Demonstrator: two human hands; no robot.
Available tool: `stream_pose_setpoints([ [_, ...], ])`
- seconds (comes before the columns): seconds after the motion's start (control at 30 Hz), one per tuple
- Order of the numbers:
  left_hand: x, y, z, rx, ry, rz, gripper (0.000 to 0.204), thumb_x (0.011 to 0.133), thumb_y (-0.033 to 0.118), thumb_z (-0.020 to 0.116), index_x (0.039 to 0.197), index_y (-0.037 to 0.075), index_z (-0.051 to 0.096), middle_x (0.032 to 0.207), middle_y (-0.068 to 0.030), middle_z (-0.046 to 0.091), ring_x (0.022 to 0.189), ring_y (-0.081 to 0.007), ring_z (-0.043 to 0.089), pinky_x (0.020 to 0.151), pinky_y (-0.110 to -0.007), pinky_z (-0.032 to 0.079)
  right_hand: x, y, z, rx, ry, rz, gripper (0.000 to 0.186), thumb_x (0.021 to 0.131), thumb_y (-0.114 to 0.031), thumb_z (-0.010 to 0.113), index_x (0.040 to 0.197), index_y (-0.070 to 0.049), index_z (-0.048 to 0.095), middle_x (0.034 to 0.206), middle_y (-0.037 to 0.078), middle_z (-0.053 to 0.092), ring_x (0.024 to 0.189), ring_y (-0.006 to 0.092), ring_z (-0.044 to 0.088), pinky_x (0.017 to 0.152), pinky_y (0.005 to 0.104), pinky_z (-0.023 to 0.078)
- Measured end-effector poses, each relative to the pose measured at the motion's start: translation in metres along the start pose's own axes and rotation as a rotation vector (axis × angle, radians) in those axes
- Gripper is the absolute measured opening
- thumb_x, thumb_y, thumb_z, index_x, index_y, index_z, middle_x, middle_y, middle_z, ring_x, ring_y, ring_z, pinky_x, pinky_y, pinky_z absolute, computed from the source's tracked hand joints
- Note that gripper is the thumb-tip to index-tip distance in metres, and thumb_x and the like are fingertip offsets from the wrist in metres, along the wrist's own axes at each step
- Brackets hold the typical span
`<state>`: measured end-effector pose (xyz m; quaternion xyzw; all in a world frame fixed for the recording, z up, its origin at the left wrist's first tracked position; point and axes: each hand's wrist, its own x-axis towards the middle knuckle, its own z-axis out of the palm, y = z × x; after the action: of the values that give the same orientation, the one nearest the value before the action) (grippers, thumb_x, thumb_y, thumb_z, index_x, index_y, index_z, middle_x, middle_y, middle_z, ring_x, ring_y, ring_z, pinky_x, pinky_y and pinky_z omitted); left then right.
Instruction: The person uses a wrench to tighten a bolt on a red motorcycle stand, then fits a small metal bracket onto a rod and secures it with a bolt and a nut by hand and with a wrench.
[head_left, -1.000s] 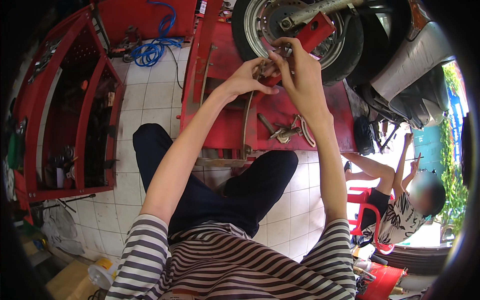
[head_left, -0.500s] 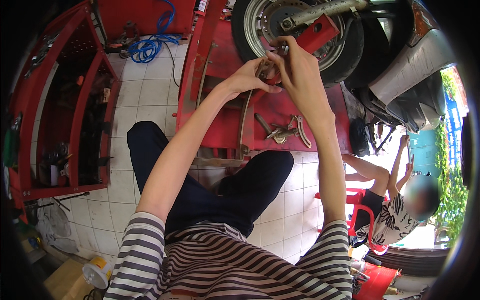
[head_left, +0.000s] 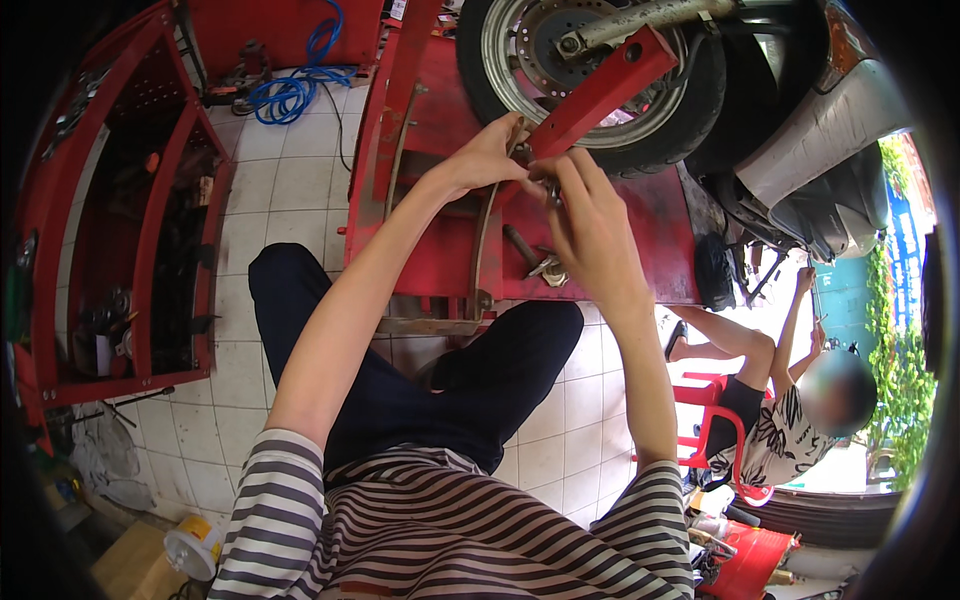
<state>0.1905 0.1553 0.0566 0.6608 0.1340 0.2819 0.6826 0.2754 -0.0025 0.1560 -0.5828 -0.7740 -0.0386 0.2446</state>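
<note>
Grip looks like the weak point: the right hand (head_left: 595, 220) has its thumb and bent fingers closed on a small metal part (head_left: 553, 192), mostly hidden just left of its knuckles. Should that pinch slip, the part could fall onto the red platform (head_left: 655, 205) under the hands, or get lost among the loose metal fittings (head_left: 552, 272) just below the right hand and partly covered by it.

Beside it, the left hand (head_left: 487, 160) curls at the near end of a red bar (head_left: 600, 95); its fingertips are obscured, so I cannot tell whether they clamp or merely touch. A sudden slip might scrape them on the curved metal strip (head_left: 487, 235) running below that hand. Above the right hand, the bar and the tyre (head_left: 675, 148) behind it crowd the reach. A blue hose (head_left: 285, 103) lies well left of the left hand
</note>
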Motion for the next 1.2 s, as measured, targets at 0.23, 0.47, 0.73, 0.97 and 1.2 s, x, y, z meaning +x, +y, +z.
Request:
stream_pose_setpoints([
  [0.23,0.007,-0.023,-0.013,-0.041,-0.048,0.053,0.082,0.063,-0.008,0.080,0.136,0.002,0.045,0.140,-0.0093,0.050,0.138,-0.0222,0.040,0.117,-0.033,0.029,-0.032,0.006,0.034,0.009,0.090,-0.064,0.033,0.074,0.006,0.067,0.104,-0.004,0.063,0.110,0.009,0.057,0.086,0.0298,0.056,0.076,0.0398,0.048],
  [0.47,0.005,-0.019,-0.015,-0.103,-0.129,0.053,0.080,0.065,-0.014,0.077,0.136,0.004,0.046,0.143,-0.0071,0.048,0.143,-0.0219,0.034,0.120,-0.034,0.024,-0.046,0.009,0.053,-0.071,-0.002,-0.095,0.039,0.074,0.001,0.063,0.113,-0.004,0.064,0.110,0.009,0.056,0.092,0.0276,0.057,0.082,0.0388,0.048],
  [0.73,0.002,-0.014,-0.015,-0.053,-0.118,0.042,0.076,0.068,-0.007,0.081,0.135,0.005,0.047,0.132,-0.0036,0.054,0.126,-0.0162,0.048,0.109,-0.031,0.037,-0.049,0.007,0.061,-0.155,-0.108,-0.139,0.047,0.074,-0.001,0.060,0.121,-0.001,0.060,0.113,0.010,0.057,0.099,0.0259,0.056,0.088,0.0372,0.048],
  [0.97,0.003,-0.016,-0.016,-0.013,-0.122,0.110,0.073,0.071,0.001,0.085,0.133,0.006,0.046,0.122,-0.0033,0.060,0.115,-0.0131,0.056,0.101,-0.031,0.044,-0.049,0.007,0.067,-0.064,-0.104,-0.066,0.049,0.074,-0.001,0.059,0.124,0.000,0.057,0.118,0.012,0.058,0.101,0.0278,0.057,0.092,0.0375,0.048],
  [1.2,0.001,-0.016,-0.017,-0.019,-0.125,0.078,0.071,0.072,0.003,0.085,0.132,0.007,0.047,0.121,-0.0034,0.061,0.116,-0.0135,0.056,0.105,-0.032,0.043,-0.047,0.018,0.066,-0.091,-0.162,-0.162,0.043,0.073,-0.001,0.060,0.116,0.000,0.060,0.114,0.011,0.058,0.102,0.0272,0.057,0.093,0.0369,0.048],
])
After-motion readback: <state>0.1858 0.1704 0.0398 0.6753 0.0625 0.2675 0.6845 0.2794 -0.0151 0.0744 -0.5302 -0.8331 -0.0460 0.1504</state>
